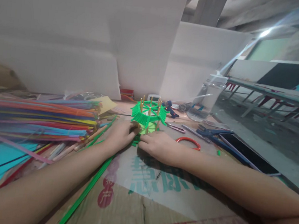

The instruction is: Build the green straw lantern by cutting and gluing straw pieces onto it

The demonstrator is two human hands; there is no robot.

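1. Tabletop [84,209]: carries everything below.
2. Stems [40,115]: mixed-colour bundle, left side, apparently spare; long green stem [88,190] lies loose nearer.
3. Model [146,118]: upright at tabletop centre, between the hands; green fringed roof and spokes in place.
4. Left hand [122,132], right hand [159,146]: fingers curled at model's base; grip hidden, cannot tell whether grasping. Base's completeness likewise unclear.
5. Posts [158,109]: standing, tops bare above roof.
6. Green scrap [219,153]: loose, right.

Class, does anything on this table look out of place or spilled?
Slightly: a green scrap lies alone between the red ring and the phone, apart from the green model. I can see no spill.
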